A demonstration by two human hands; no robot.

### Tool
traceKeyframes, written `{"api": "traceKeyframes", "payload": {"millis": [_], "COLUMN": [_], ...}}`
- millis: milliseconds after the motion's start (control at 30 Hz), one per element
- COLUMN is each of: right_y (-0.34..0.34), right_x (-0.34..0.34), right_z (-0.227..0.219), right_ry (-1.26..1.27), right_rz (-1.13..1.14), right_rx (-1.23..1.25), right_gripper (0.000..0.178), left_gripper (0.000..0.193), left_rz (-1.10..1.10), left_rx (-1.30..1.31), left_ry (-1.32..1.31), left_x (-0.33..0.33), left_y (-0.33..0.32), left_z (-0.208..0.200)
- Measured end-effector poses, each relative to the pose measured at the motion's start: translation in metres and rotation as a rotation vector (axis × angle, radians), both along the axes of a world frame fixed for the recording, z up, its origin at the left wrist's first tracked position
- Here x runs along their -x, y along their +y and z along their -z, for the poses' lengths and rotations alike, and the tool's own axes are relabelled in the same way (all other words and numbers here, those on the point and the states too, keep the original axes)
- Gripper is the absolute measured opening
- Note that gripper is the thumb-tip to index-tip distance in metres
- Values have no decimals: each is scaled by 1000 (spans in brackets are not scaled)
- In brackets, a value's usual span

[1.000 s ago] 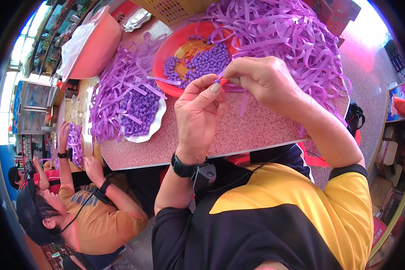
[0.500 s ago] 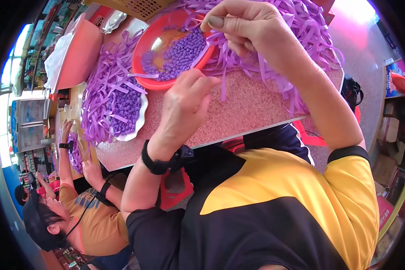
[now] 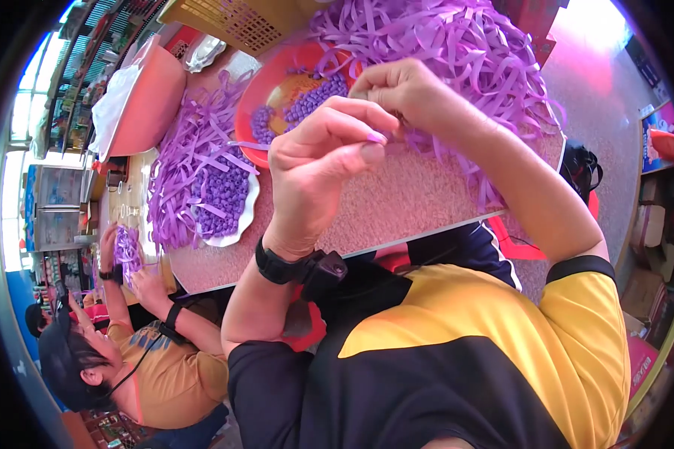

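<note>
Ribbon [image 3: 375, 138], or what looks like the narrow end of one, shows as a small, smooth purple tip near the centre of the frame, pinched between thumb and forefinger of the left hand [image 3: 314, 157]. That hand is nearly closed at the tips, its other fingers loosely curled. The right hand [image 3: 401, 90], just above and to the right, has its fingers bent inward towards the thumb; whether it grips anything cannot be told.

Behind the left hand, upper centre, stands a round red bowl [image 3: 249, 96] with a glossy wall and an amber-looking bottom, holding small, rounded purple beads [image 3: 314, 97]. A flat, satiny strip [image 3: 251, 145] crosses its lower left edge. At upper right, a large heap of ribbons [image 3: 442, 67] lies in loose, shiny loops and curls. Left of the bowl, a second pile [image 3: 183, 161] spreads in straighter strands, partly over a white plate [image 3: 250, 206] with a wavy rim, full of more beads [image 3: 225, 198].

All this rests on a desk [image 3: 412, 198] with a speckled pinkish top and a thin, pale edge. At the top of the frame sits a yellow basket [image 3: 240, 21] pierced with small holes; at upper left, a smooth pink tub [image 3: 156, 105] has crumpled white sheeting [image 3: 114, 112] at its mouth.
</note>
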State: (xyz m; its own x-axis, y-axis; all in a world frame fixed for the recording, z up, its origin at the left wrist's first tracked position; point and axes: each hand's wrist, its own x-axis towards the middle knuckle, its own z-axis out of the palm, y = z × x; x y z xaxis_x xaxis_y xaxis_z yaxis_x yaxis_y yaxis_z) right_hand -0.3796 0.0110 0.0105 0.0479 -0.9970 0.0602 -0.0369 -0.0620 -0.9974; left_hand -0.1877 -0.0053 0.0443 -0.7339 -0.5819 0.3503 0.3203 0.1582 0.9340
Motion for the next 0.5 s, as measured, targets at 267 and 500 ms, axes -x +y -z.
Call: {"api": "traceKeyframes", "payload": {"millis": [267, 500], "right_y": [8, 9], "right_x": [0, 0], "right_z": [-17, -13], "right_ry": [81, 547], "right_rz": [137, 156], "right_rx": [208, 701], "right_gripper": [14, 14], "left_gripper": [12, 13], "left_rz": [-172, -267], "left_rx": [-626, -592], "left_ry": [64, 24], "left_x": [-10, -14], "left_y": [-21, -24], "left_z": [15, 25]}}
